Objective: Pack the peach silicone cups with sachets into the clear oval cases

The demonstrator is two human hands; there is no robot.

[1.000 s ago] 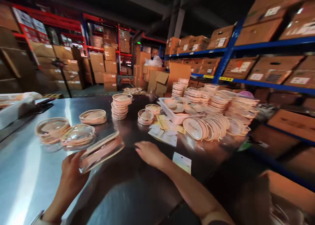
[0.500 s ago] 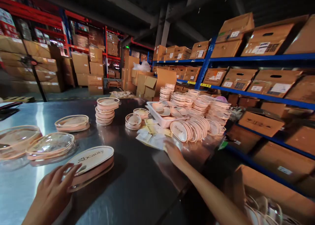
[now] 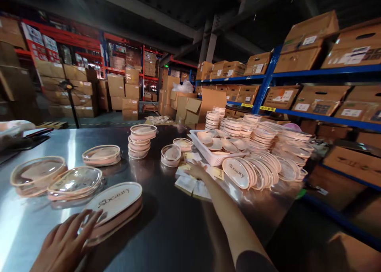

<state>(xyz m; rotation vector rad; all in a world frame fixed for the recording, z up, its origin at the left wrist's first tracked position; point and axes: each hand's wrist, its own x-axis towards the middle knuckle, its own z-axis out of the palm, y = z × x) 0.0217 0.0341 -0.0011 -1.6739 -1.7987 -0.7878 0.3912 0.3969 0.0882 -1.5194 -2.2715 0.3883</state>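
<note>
My left hand [image 3: 67,242] lies at the bottom left with fingers spread, its fingertips resting on a pink oval lidded box [image 3: 114,206] printed with script lettering. My right hand [image 3: 195,170] reaches far forward onto a loose pile of small white and yellow paper packets [image 3: 193,186] in the middle of the steel table [image 3: 166,232]. Its fingers lie on the packets and are partly hidden, so I cannot make out whether they pinch one. Just right of that hand stands a leaning row of oval lids [image 3: 253,172].
Several clear-lidded oval boxes [image 3: 76,182] sit at the left, a stack of round ones [image 3: 139,141] farther back. A white basket [image 3: 212,155] and tall stacks of dishes [image 3: 285,145] crowd the right. Blue racks with cartons [image 3: 312,93] line the right; red racks stand behind.
The left hand set the oval box down flat on the table and now rests on it. The right hand moved forward from the near table onto the packet pile.
</note>
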